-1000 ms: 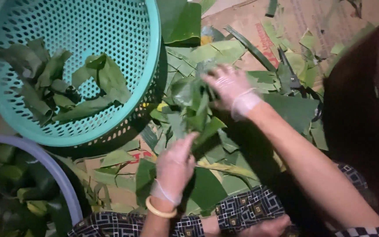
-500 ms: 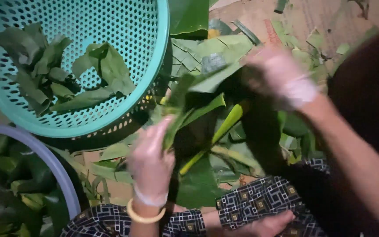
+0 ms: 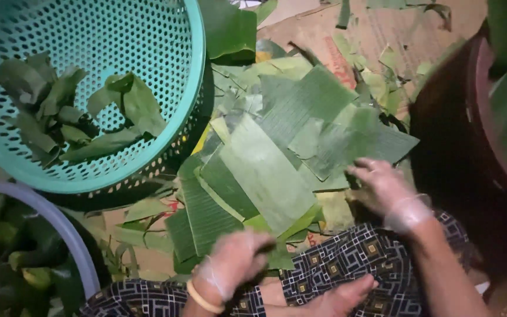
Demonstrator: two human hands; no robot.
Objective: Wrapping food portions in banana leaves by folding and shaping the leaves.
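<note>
The teal basket (image 3: 165,35) holds folded leaves; cut leaf strips (image 3: 265,170) fan across the floor. Keep strips flat and overlapped. The left hand (image 3: 233,261) curls at their near edge, the right hand (image 3: 385,188) rests loosely spread, grasping nothing.

Single head-worn view, looks steeply down from close above onto banana leaf pieces (image 3: 277,152) spread on the floor before the person's lap. Teal perforated basket (image 3: 148,35) cropped at upper left, both gloved hands at bottom edge. No second view to overlap.
</note>
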